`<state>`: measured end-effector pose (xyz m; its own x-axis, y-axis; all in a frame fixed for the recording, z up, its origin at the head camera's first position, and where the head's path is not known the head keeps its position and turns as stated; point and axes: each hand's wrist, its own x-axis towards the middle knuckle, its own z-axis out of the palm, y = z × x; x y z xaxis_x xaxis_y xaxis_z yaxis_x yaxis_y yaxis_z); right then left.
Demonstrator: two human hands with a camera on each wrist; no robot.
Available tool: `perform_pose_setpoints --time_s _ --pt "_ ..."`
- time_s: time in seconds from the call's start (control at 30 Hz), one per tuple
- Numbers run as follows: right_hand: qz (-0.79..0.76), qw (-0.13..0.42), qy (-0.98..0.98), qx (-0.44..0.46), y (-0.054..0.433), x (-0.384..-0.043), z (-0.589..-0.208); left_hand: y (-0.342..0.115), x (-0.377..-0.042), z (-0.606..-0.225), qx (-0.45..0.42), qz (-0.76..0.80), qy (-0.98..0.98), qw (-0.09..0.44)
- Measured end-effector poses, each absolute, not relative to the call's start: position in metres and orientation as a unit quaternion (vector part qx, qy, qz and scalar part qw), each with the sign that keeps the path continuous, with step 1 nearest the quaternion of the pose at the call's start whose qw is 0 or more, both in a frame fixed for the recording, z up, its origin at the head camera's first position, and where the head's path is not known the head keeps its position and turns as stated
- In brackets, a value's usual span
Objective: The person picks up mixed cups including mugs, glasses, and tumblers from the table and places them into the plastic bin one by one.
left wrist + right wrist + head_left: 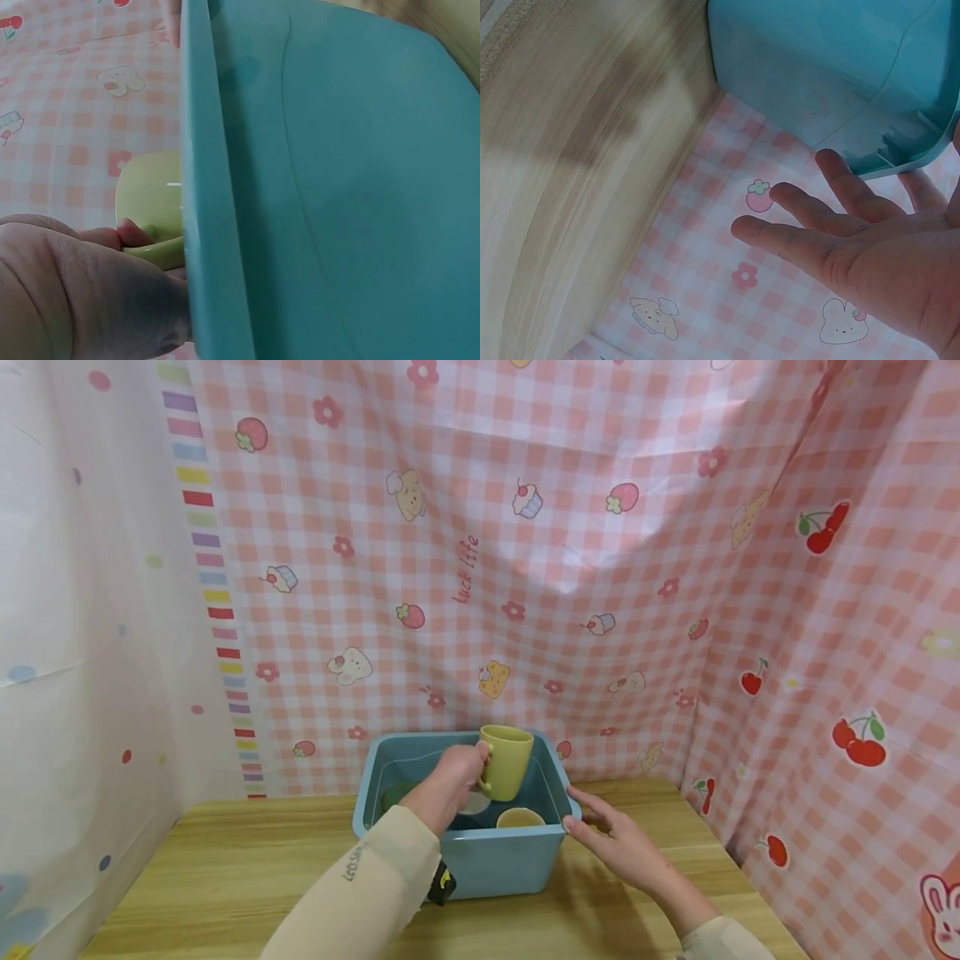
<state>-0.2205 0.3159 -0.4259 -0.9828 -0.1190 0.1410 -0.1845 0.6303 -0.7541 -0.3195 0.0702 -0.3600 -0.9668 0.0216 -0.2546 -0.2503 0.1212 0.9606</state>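
Note:
My left hand grips the handle of a yellow-green mug, which is upright over the blue plastic bin. In the left wrist view, the bin's rim hides part of the mug and of the hand. Inside the bin, a cream-coloured round cup stands at the near right, with a whitish piece to its left and a dark green one partly behind my wrist. With fingers extended, my right hand touches the rim at the bin's right near corner.
The bin rests on a wood-grain table. A pink checked cloth hangs right behind it, and a similar cloth closes the right side. A black strap piece shows under my left sleeve, against the bin's front.

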Motion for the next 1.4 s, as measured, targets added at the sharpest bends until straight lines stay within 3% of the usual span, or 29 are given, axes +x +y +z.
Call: perform_pose_setpoints --time_s 1.4 --pt "0.431 0.034 -0.898 0.087 0.317 -0.221 -0.426 0.092 -0.325 -0.393 -0.079 0.634 0.762 0.103"
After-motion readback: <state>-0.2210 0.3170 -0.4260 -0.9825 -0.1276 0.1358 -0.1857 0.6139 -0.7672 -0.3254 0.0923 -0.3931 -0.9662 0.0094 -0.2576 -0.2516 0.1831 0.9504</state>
